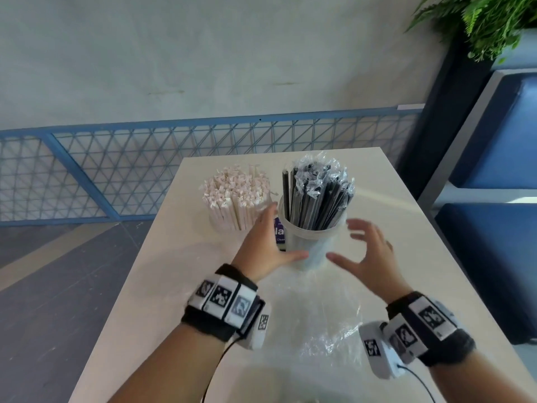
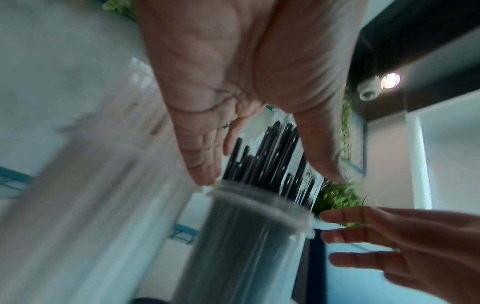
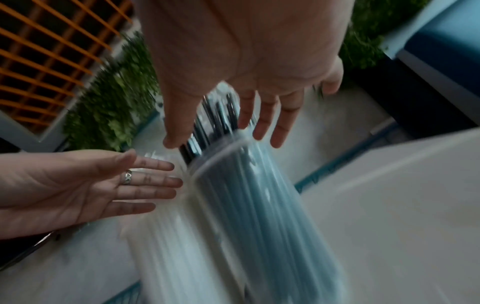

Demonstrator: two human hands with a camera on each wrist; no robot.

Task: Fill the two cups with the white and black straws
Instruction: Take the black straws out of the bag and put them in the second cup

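Note:
Two clear cups stand at the far end of the white table (image 1: 174, 286). The left cup (image 1: 225, 223) is packed with white paper-wrapped straws (image 1: 235, 193). The right cup (image 1: 312, 245) holds black straws (image 1: 316, 196) in clear sleeves. My left hand (image 1: 271, 238) is open along this cup's left side, with its thumb against the lower front wall. My right hand (image 1: 359, 247) is open with fingers spread, a short gap from the cup's right side. The blurred wrist views show the cup (image 2: 246, 236) (image 3: 259, 195) between both open palms.
A crumpled sheet of clear plastic wrap (image 1: 328, 330) lies on the table in front of the cups. A purple label (image 1: 279, 231) shows between the cups. A blue mesh railing (image 1: 130, 170) runs behind the table, with blue seats (image 1: 494, 135) and a plant (image 1: 479, 24) at right.

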